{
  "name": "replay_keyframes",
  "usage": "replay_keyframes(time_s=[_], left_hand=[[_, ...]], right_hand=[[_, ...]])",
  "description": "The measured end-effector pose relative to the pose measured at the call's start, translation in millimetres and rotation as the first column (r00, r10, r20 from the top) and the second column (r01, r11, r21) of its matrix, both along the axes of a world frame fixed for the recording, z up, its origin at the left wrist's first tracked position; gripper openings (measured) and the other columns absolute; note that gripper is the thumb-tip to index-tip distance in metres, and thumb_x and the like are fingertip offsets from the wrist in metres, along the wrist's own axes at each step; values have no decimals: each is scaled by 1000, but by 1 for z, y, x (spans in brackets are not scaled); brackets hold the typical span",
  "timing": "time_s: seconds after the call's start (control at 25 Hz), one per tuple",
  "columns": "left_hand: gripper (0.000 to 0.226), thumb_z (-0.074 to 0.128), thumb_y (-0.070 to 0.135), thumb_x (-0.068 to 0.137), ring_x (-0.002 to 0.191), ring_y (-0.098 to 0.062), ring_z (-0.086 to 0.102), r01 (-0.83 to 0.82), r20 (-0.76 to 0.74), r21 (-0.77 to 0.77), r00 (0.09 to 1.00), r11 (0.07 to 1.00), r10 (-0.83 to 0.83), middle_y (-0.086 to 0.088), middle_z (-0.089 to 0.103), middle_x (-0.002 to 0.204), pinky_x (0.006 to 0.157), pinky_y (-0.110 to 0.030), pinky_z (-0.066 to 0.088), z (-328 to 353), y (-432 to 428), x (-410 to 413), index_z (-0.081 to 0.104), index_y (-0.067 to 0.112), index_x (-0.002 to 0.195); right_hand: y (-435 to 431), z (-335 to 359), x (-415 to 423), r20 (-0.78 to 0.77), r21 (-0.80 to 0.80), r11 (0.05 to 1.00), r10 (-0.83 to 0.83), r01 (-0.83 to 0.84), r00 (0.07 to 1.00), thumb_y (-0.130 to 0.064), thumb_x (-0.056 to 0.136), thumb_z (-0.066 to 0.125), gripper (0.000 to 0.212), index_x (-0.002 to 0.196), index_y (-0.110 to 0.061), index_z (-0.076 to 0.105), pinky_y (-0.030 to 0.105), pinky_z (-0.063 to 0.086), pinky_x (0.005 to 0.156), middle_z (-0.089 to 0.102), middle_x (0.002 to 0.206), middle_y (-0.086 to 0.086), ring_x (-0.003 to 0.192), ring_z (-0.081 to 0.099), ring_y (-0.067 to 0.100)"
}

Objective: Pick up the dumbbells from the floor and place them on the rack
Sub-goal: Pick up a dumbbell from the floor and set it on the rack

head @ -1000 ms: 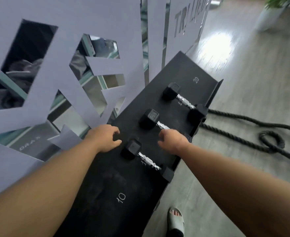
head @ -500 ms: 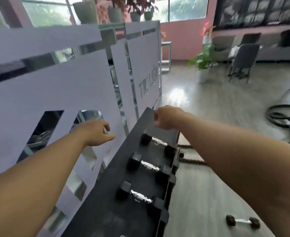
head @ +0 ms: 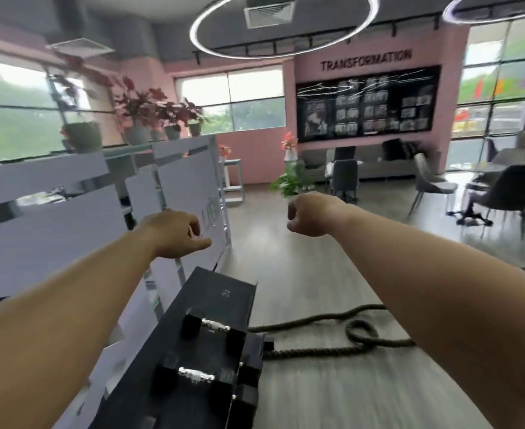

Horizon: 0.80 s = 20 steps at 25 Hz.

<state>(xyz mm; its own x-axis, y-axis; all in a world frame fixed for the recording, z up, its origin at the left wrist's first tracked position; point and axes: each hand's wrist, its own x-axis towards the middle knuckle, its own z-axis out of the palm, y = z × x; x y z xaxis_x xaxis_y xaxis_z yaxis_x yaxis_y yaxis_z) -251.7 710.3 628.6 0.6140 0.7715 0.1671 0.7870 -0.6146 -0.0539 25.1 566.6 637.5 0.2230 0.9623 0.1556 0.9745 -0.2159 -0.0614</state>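
Note:
A black sloped rack [head: 224,292] runs along the bottom centre. Two black hex dumbbells with chrome handles lie across it: a far dumbbell [head: 213,326] and a near dumbbell [head: 194,374]. My left hand [head: 174,232] hangs in the air well above the rack's far end, fingers loosely curled and holding nothing. Level with it, over the floor, my right hand [head: 312,216] is raised as a loose fist, also holding nothing. No dumbbell on the floor is in view.
A pale partition panel [head: 190,193] stands along the rack's left side. A thick rope [head: 360,339] loops on the wooden floor right of the rack. Grey chairs [head: 343,179], a potted plant [head: 292,181] and a person at the far right edge are farther off.
The view has tilted up from the rack to the room. Both hands rose away from the dumbbells on the rack and now hang in the air holding nothing.

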Motion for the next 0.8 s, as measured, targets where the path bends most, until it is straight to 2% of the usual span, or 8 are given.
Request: replay_keyframes(time_s=[0.2,0.4,0.52,0.68,0.8], left_hand=[[41,62,75,81,82,-10,62,97,63,2,993,995,-97,12,70,93,75,-34,53,-14,-68,130,64,36,92],[47,64,72,81,79,-13,61,191,68,-138,981,972,-183,8,70,97,76,-36,49,-84,-163,278,64,29,100],[49,64,74,80,84,-19,59,224,25,-239,974,945,-225,10,68,94,85,-41,54,-147,-223,347,63,29,102],[49,55,82,70,96,-16,53,208,-15,-319,974,925,-225,20,62,88,93,-43,51,-216,-282,396,59,40,94],[41,65,71,78,98,-19,60,182,49,-452,982,873,-180,8,70,101,90,-37,50,-273,-304,413,64,34,96]], right_hand=[[-114,-17,108,31,-33,993,-112,113,993,-36,95,56,29,111,-18,72,39,56,90,70,114,2,101,65,25],[-230,-73,233,-58,-79,961,-270,265,961,-41,92,63,31,116,-23,67,38,55,86,66,116,0,88,64,22],[-274,-138,289,-72,-184,939,-308,290,949,-44,91,66,37,121,-22,67,41,53,95,67,122,2,108,63,27],[-307,-229,323,-120,-284,899,-379,334,918,-44,87,63,38,118,-22,69,39,53,92,69,124,3,113,63,30],[-324,-292,333,-197,-339,870,-438,358,877,-44,85,61,39,115,-21,69,39,52,88,68,123,6,112,63,32]])
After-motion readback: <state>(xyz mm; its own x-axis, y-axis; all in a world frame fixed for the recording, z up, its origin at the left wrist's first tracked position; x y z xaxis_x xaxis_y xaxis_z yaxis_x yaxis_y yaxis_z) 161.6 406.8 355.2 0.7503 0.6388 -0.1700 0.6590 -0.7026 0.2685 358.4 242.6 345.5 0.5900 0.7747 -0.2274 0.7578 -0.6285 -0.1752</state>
